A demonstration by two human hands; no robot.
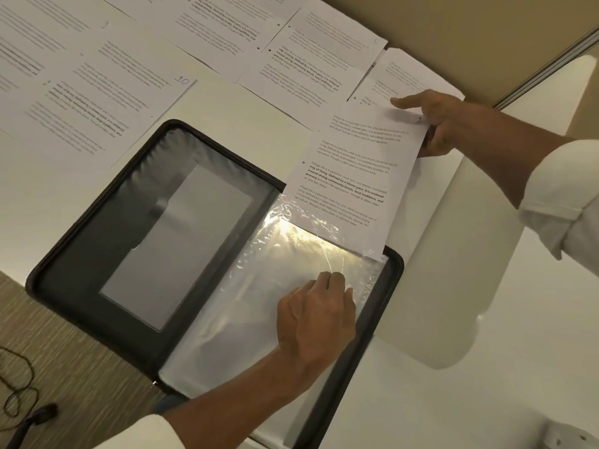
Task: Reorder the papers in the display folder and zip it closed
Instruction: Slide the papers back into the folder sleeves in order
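Head view: saw display folder (81, 286) open on surface (246, 105). Saw right hand (444, 124) pinching sheet marked 1 (353, 176), lower end partly inside clear sleeve (233, 319). Saw left hand (317, 319) on sleeve, fingers bent; couldn't tell if gripping.

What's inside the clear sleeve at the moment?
The lower end of the sheet shows inside the sleeve. The rest sticks out, held by the right hand. The left hand rests on the sleeve, and its cover and glare hide any pages beneath.
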